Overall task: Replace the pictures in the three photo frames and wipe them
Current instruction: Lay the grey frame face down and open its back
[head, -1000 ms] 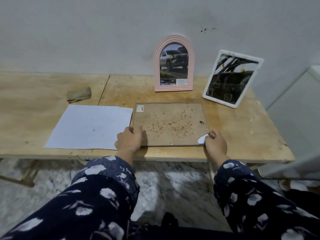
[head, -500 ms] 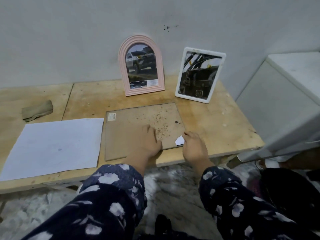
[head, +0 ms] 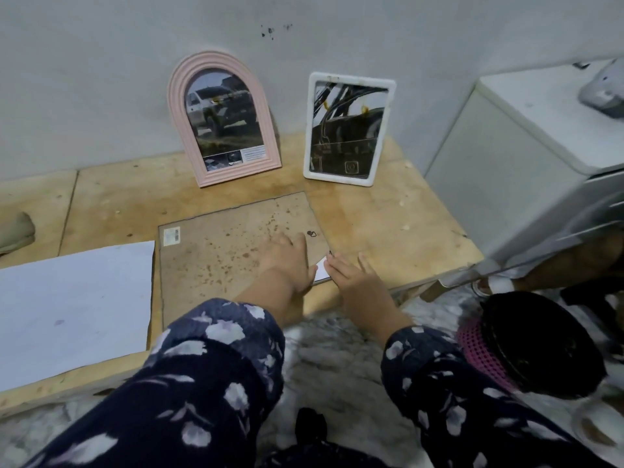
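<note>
Left hand (head: 287,261) laid palm down, fingers straight and spread, pointed away from body. Left forearm bare, angled up from lower left; floral sleeve pushed back to mid-forearm. Right hand (head: 354,275) placed just beside left, fingers extended, thumb side toward left hand, fingertips (head: 332,261) almost touching it. Right forearm bare, floral sleeve gathered near elbow.
</note>
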Tool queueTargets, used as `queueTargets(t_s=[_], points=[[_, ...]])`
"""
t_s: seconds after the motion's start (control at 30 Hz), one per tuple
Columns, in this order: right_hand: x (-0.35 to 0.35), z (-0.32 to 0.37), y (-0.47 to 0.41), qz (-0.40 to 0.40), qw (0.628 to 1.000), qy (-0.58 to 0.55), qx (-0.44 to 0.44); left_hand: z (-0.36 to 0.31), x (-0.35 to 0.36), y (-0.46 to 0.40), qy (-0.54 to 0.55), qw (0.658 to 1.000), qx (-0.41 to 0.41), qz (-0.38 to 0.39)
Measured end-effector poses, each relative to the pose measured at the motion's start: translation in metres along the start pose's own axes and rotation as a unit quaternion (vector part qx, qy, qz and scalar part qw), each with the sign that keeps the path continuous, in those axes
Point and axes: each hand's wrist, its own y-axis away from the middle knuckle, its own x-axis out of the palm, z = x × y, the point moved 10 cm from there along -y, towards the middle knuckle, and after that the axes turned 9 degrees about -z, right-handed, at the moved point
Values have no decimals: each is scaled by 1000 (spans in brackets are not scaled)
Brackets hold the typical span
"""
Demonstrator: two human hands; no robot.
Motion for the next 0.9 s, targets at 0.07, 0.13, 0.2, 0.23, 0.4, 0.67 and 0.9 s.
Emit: queueTargets(t_s=[0.07, 0.13, 0.2, 0.23, 0.4, 0.67, 0.9], points=[[-1, 2, 0, -6, 1000, 0, -8, -7, -7, -2, -31, 999, 19, 21], [-3, 3, -1, -7, 1000, 5, -11, -13, -10, -7, -35, 999, 22, 34], [-4, 2, -1, -6, 1000, 4, -12, -18, -6, -13, -51, 997, 28, 53], [-5, 2, -2, 0, 1000, 2, -12, -18, -4, -15, -64, 995, 29, 64], [-6, 2, -2, -6, 1000, 9, -22, -24, -8, -17, -91, 991, 49, 90], [-6, 0, -6, -57, 998, -1, -17, -29, -33, -13, -139, 977, 134, 87], [-10, -13, -21, -110, 987, -95, 67, -36, -44, -2, -163, 973, 156, 40]])
